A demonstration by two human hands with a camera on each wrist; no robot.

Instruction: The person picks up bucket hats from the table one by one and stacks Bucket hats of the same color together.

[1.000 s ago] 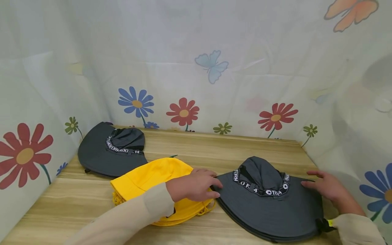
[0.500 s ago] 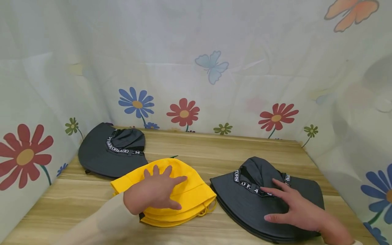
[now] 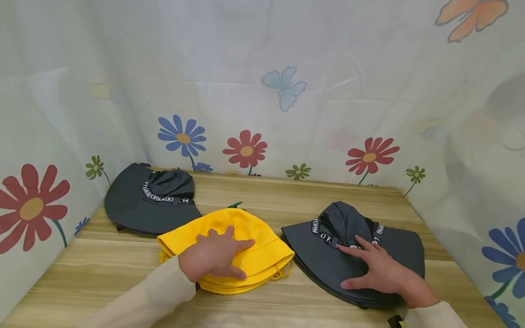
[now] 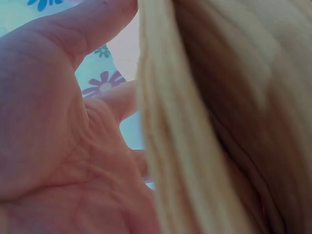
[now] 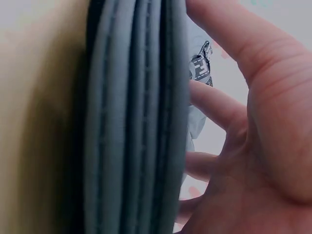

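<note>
My left hand (image 3: 215,257) rests with spread, straight fingers on a stack of yellow bucket hats (image 3: 262,243) in the middle of the table. Their layered brims (image 4: 170,126) fill much of the left wrist view beside the palm. On the right, my right hand (image 3: 379,271) lies over a stack of dark grey sun hats (image 3: 305,241), fingers fanned across the top brim and reaching the lettered band at the crown. Several stitched brim edges (image 5: 139,122) stand close together in the right wrist view, next to the palm.
Another dark grey sun hat (image 3: 131,205) lies at the back left, its brim meeting the yellow stack. A small green thing (image 3: 235,205) pokes out behind the yellow hats. A black strap (image 3: 395,321) shows by the right sleeve. Flowered curtain (image 3: 283,136) encloses the wooden table (image 3: 266,310).
My left hand has gone from between the stacks onto the yellow hats; my right hand has come from the brim's far side onto the grey hats. Both stacks have shifted slightly away from me.
</note>
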